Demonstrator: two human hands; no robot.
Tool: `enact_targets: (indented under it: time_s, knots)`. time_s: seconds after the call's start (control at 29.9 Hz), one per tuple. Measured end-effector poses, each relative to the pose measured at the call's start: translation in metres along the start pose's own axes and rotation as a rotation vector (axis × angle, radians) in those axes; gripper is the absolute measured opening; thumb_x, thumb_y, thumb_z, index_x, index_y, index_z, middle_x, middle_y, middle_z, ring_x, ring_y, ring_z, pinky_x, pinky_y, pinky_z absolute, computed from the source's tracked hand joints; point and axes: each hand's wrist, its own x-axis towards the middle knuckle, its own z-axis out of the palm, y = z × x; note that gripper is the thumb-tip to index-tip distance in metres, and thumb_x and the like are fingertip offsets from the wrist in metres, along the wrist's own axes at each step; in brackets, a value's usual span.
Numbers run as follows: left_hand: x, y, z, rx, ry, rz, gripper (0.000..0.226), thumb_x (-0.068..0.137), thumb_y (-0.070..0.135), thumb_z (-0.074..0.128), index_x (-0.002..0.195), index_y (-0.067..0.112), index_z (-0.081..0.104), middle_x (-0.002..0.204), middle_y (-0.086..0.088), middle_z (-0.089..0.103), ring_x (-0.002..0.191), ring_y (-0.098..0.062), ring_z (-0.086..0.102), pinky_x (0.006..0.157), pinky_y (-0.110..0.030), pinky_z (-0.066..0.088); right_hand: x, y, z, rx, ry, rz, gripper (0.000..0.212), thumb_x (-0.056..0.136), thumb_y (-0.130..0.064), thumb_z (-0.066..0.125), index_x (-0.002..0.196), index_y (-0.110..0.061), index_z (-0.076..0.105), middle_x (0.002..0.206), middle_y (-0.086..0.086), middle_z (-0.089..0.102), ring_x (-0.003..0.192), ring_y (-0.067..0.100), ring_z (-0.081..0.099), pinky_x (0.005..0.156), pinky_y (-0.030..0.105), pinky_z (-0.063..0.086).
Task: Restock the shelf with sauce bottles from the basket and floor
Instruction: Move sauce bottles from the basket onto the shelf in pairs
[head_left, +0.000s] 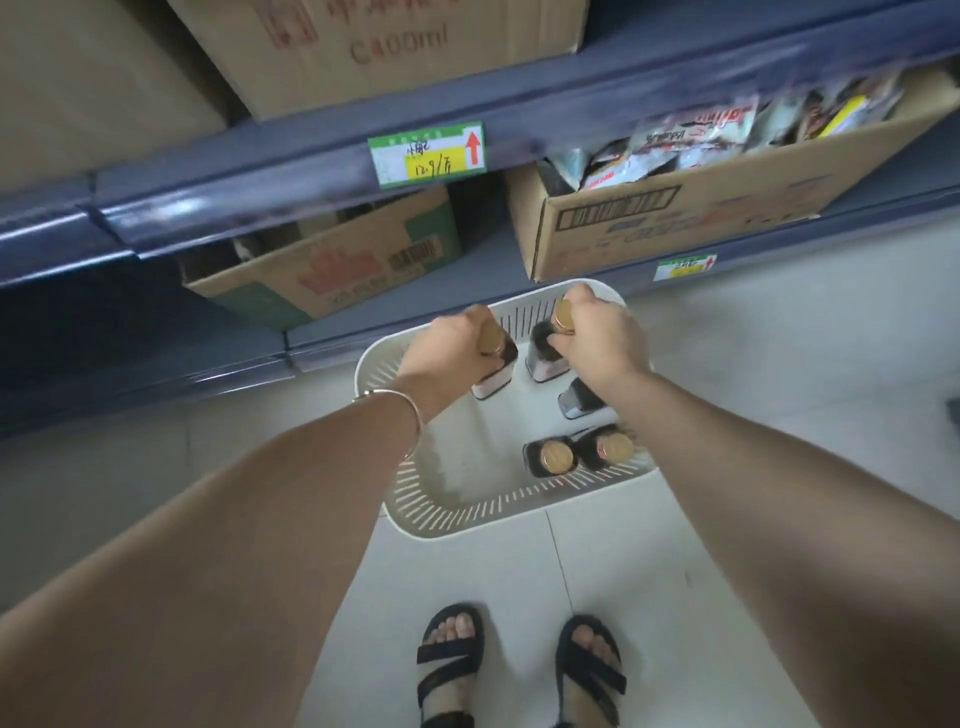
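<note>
The blue-grey shelf (291, 176) runs across the top of the view. Its lower tiers are crowded with cardboard boxes (332, 270), so a free gap is best chosen before lifting. On the tiled floor (779, 374) just in front of it sits the white basket (467, 512), which holds five dark sauce bottles as far as I can count.

The left hand (447, 348) curls round the neck of the far left bottle (496, 374). The right hand (597, 338) pinches the neighbouring bottle (543, 358) just under its gold cap (563, 317). The three spare bottles (556, 457) wait nearer the feet.

To do this well, I judge, both should rise straight up clear of the slotted wall, upright and apart so they do not knock. The grip belongs on the necks rather than on the caps alone.
</note>
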Motion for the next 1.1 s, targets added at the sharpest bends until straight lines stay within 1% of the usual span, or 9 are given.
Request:
enact_targets:
  time_s: [0.17,0.37,0.47,0.64,0.74,0.8,0.87,1.0,1.1]
  knots:
    - [-0.052,0.052,-0.068,0.004,0.029,-0.048,0.033,0.079,0.024,0.065,0.109,0.016,0.052,0.105,-0.014,0.063,0.095,-0.035,0.059,0.079,-0.037,0.050,-0.042,-0.029,-0.100,0.019,-0.046,-0.035,0.040,0.082,-0.034,0.067,0.108,-0.011,0.046,0.099,0.015,0.065,0.092,0.034,0.062,0.066,0.032,0.040]
    - [-0.115,0.130,-0.151,-0.112,0.133,-0.017,0.032,0.073,0.023,0.072,0.100,0.014,0.057,0.094,-0.006,0.063,0.088,-0.028,0.058,0.073,-0.028,0.045,-0.100,-0.048,-0.226,0.183,-0.024,-0.108,0.045,0.083,-0.031,0.067,0.110,-0.004,0.043,0.101,0.018,0.062,0.094,0.035,0.058,0.070,0.035,0.043]
    - [-0.139,0.163,-0.182,-0.179,0.178,0.012,0.037,0.073,0.022,0.073,0.107,0.014,0.060,0.096,-0.004,0.063,0.085,-0.020,0.053,0.073,-0.023,0.041,-0.123,-0.049,-0.275,0.304,0.070,-0.056,0.047,0.078,-0.034,0.072,0.109,-0.006,0.048,0.096,0.011,0.062,0.087,0.028,0.054,0.065,0.028,0.033]
    - [-0.172,0.212,-0.219,-0.360,0.238,0.135,0.039,0.074,0.023,0.074,0.110,0.014,0.060,0.090,0.004,0.058,0.079,-0.012,0.051,0.060,-0.013,0.033,-0.167,-0.044,-0.335,0.630,0.308,0.098,0.035,0.073,-0.038,0.075,0.089,-0.017,0.053,0.071,-0.013,0.051,0.066,0.006,0.047,0.062,0.025,0.035]
    - [-0.198,0.245,-0.232,-0.482,0.193,0.270,0.031,0.081,0.020,0.068,0.107,0.010,0.055,0.089,0.002,0.057,0.074,-0.010,0.052,0.062,-0.015,0.038,-0.202,-0.046,-0.364,0.808,0.449,0.138,0.032,0.079,-0.039,0.069,0.093,-0.017,0.052,0.087,-0.002,0.057,0.075,0.008,0.054,0.062,0.016,0.039]
    - [-0.219,0.267,-0.235,-0.498,0.155,0.372,0.023,0.085,0.019,0.063,0.102,0.011,0.050,0.089,-0.001,0.054,0.077,-0.014,0.052,0.070,-0.022,0.041,-0.229,-0.042,-0.381,0.867,0.527,0.172,0.031,0.084,-0.041,0.063,0.097,-0.017,0.047,0.097,0.005,0.057,0.087,0.018,0.058,0.072,0.024,0.042]
    - [-0.238,0.290,-0.237,-0.499,0.116,0.447,0.020,0.088,0.021,0.059,0.099,0.013,0.043,0.095,-0.006,0.051,0.084,-0.018,0.050,0.076,-0.028,0.041,-0.257,-0.034,-0.398,0.925,0.577,0.218,0.032,0.087,-0.044,0.057,0.100,-0.019,0.043,0.098,0.006,0.058,0.090,0.020,0.059,0.075,0.031,0.047]
    - [-0.273,0.341,-0.232,-0.487,-0.010,0.539,0.019,0.089,0.024,0.057,0.100,0.018,0.043,0.106,-0.012,0.056,0.095,-0.025,0.055,0.090,-0.041,0.047,-0.318,-0.003,-0.426,0.881,0.655,0.310,0.037,0.087,-0.047,0.055,0.107,-0.019,0.044,0.099,0.003,0.056,0.092,0.019,0.055,0.073,0.027,0.044]
    - [-0.302,0.388,-0.215,-0.389,-0.102,0.610,0.024,0.088,0.029,0.058,0.106,0.019,0.045,0.095,0.002,0.056,0.090,-0.020,0.055,0.081,-0.031,0.044,-0.366,0.033,-0.443,0.891,0.727,0.401,0.033,0.085,-0.043,0.059,0.104,-0.023,0.042,0.097,0.001,0.057,0.092,0.020,0.057,0.081,0.033,0.046]
